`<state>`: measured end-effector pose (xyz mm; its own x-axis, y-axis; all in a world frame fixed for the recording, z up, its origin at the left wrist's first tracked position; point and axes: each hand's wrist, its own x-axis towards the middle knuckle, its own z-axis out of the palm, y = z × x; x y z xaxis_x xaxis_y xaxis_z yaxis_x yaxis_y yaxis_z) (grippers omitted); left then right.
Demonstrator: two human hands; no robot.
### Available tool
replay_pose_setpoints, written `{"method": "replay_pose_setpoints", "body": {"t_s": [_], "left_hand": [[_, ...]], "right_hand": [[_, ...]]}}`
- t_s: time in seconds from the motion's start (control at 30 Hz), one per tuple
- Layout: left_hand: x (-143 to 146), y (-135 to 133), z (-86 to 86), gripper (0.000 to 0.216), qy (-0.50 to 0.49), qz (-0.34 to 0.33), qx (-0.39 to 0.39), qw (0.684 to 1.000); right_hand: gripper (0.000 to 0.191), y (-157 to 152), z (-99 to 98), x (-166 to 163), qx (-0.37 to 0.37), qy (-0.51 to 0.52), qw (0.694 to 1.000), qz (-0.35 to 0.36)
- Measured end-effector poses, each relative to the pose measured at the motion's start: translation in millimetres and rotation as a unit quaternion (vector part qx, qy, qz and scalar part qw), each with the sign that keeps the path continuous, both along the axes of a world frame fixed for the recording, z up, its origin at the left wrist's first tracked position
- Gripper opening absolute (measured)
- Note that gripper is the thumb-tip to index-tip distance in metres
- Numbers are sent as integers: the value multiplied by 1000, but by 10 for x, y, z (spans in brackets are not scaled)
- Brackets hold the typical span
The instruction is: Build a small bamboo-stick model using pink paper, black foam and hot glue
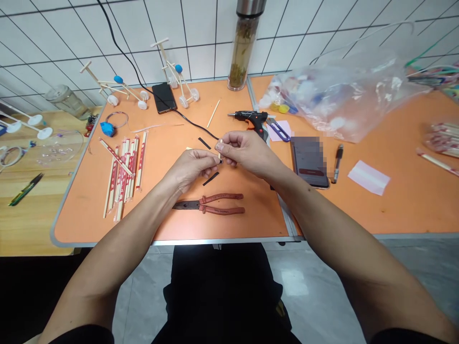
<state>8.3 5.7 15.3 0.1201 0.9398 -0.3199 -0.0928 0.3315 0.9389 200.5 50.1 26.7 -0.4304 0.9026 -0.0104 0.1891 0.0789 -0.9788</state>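
Observation:
Over the middle of the orange table, my two hands meet at a short piece of wooden stick [220,154] held upright. My right hand [245,149] pinches it near the top between thumb and fingers. At its lower end, my left hand [195,167] is closed with its fingertips, and a small black bit [220,162] shows there. One black strip [204,143] lies behind my hands and another black strip [211,178] in front. Closer to the table edge rest pliers [215,204] with red handles.
Wrapped chopsticks [124,172] lie at left. Behind stand small stick models with white wheels [114,86], a phone [164,98] and a tea bottle [244,52]. A glue gun [253,119], purple snips [278,130], another phone [310,162] and a plastic bag [344,91] are at right.

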Motion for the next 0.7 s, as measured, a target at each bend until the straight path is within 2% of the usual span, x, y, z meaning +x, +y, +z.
{"method": "replay_pose_setpoints", "body": {"t_s": [0.07,0.1,0.17,0.23,0.37,0.5,0.6,0.7], "left_hand": [[-8,17,-23,7,-9,20,2,1000],[-14,29,-32,9,-14,31,4,999],[-31,57,-44,10,-24,54,10,998],[-50,86,-50,11,-33,73,15,997],[-90,132,-56,13,-45,100,24,994],[-140,166,-62,14,-51,119,31,991],[-168,184,-66,13,-55,126,28,990],[-182,195,-72,11,-60,134,29,989]], "right_hand": [[30,66,51,126,69,-63,994,-62],[29,114,68,213,122,-102,980,-118],[18,229,65,403,205,-189,933,-228],[11,356,18,566,193,-264,909,-259],[4,584,-102,712,166,-338,895,-240],[5,720,-123,710,147,-405,873,-228],[20,754,-114,654,129,-441,863,-209],[36,759,-125,561,114,-462,852,-217]]}}
